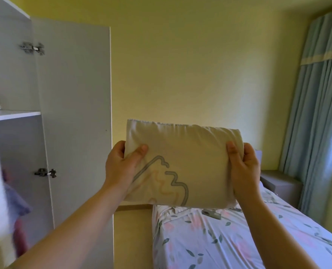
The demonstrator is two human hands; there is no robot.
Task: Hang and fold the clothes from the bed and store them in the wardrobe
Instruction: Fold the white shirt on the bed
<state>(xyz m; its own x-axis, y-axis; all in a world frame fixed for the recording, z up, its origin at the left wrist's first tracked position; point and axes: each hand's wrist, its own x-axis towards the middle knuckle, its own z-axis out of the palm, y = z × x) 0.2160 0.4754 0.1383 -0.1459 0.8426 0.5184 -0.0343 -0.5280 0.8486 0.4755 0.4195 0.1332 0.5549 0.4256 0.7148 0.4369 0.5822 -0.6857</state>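
Observation:
A folded cream garment (188,152) with a grey and tan squiggle print is held up in the air in front of me, above the foot of the bed (239,239). My left hand (120,164) grips its left edge, thumb on the front. Its right edge is gripped by my right hand (244,167), thumb also on the front. The open white wardrobe (15,84) stands at the left, with a shelf (15,114) at about hand height and blurred hanging clothes (15,206) below it.
The wardrobe door (75,113) stands open between the wardrobe and the bed. The bed has a floral sheet with a small grey object (212,214) on it. Blue curtains (316,113) hang at the right; a grey headboard (279,184) is beyond the bed.

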